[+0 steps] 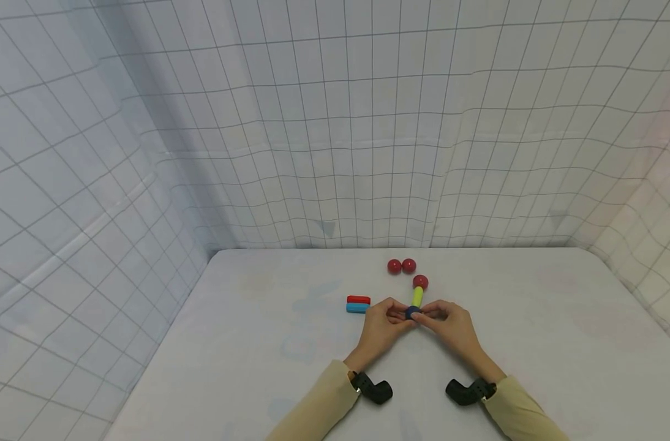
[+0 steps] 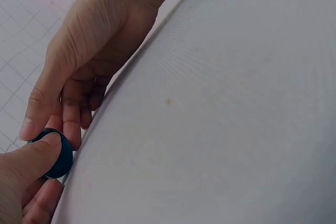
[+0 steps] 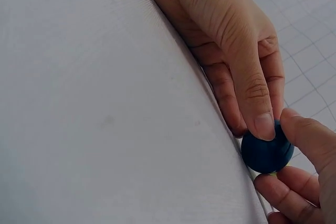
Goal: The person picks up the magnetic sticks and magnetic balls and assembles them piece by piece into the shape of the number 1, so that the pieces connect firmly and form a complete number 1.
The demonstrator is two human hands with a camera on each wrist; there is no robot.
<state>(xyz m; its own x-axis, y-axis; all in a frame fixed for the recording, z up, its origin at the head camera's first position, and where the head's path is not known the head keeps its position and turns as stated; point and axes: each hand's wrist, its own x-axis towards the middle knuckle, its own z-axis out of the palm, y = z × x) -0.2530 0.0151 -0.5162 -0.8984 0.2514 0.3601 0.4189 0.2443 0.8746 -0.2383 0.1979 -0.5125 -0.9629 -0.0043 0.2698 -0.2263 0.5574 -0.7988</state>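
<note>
In the head view a dark blue ball (image 1: pixel 412 313) sits low at the table between both hands. My left hand (image 1: pixel 383 321) pinches it from the left with thumb and fingertips. From the other side my right hand (image 1: pixel 452 327) grips it too, its thumb (image 3: pixel 262 121) pressed on the ball's surface. A yellow-green stick (image 1: pixel 417 296) runs from the blue ball away from me to a red ball (image 1: pixel 420 282) at its far end. In the right wrist view only a sliver of the stick shows beneath the blue ball (image 3: pixel 266 153); fingers hide the rest.
Two more red balls (image 1: pixel 394 266) lie side by side near the table's back edge. Left of the hands, a red stick (image 1: pixel 359 299) and a blue stick (image 1: pixel 358 308) lie parallel. White gridded curtains (image 1: pixel 335 141) enclose the white table (image 1: pixel 247 343) at the back and sides.
</note>
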